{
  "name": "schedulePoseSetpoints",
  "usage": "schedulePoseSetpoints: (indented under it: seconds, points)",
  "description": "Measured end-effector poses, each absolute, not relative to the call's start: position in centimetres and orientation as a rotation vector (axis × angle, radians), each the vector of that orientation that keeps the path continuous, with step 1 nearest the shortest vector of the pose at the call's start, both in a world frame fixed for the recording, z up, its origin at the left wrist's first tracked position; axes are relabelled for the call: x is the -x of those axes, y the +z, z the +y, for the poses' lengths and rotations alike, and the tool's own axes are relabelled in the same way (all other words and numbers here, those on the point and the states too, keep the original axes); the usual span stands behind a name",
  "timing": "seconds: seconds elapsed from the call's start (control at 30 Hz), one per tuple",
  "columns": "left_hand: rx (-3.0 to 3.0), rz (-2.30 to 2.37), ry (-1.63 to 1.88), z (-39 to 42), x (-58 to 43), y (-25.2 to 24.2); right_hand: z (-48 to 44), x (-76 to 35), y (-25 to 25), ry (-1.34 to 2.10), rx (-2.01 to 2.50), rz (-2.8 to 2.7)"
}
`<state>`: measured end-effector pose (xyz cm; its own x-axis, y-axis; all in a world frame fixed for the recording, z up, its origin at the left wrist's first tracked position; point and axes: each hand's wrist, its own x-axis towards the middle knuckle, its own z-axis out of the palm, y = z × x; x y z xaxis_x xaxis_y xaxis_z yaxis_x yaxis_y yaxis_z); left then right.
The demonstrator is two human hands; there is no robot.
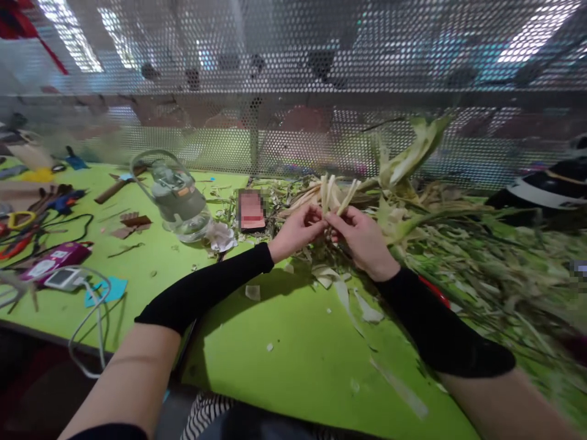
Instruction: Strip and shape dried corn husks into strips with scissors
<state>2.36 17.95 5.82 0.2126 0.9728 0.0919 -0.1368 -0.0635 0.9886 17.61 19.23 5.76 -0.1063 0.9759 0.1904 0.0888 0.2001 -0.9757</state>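
Pale dried husk strips [331, 190] stand up in a small bunch between my fingertips, above the green table. My left hand [298, 231] pinches the bunch from the left with thumb and fingers. From the other side my right hand [362, 239] also pinches it, thumb and forefinger pressed together near the same spot. The exact point where the strips cross or fold is hidden by my fingers. Just beyond and to the right of my hands lies a heap of leafy husks [403, 223]. Loose husk scraps [342, 290] lie below my hands.
A clear bottle [177, 195] with a grey-green lid stands left, beside crumpled paper [222, 237]. A phone [251, 209] leans behind my left hand. A cabled white device [66, 278] and tools [21, 235] lie far left. A perforated metal screen [257, 131] closes off the back.
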Motion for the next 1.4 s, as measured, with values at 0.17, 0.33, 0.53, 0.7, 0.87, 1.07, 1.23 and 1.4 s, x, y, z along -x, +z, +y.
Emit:
schedulePoseSetpoints:
  seconds: [0.17,0.33,0.53,0.7,0.87,1.07,1.23,1.4]
  points:
    - [-1.243,0.917,1.116,17.9,-1.9,6.0,18.8,-17.9,5.6,1.096,1.108,-1.449]
    - [-1.123,0.928,1.151,18.0,-1.5,6.4,18.4,-18.3,6.5,1.129,1.053,-1.472]
    - [-1.098,0.874,1.120,18.2,-1.0,6.4,18.6,-18.6,6.6,1.152,1.068,-1.375]
    - [-1.249,0.710,0.924,18.3,-0.8,5.1,18.6,-18.7,6.4,1.113,1.111,-1.365]
    - [-1.242,0.623,0.882,18.4,-0.7,4.5,18.6,-18.8,6.9,1.153,1.059,-1.298]
    - [-1.448,0.715,0.842,18.3,0.5,5.7,18.1,-19.7,8.4,1.052,1.071,-1.338]
    - [-1.299,0.655,0.755,16.7,0.9,5.4,16.0,-19.3,9.7,1.176,1.060,-1.350]
    - [-1.137,0.519,0.875,15.2,0.8,3.7,15.1,-19.2,9.5,1.304,1.120,-1.221]
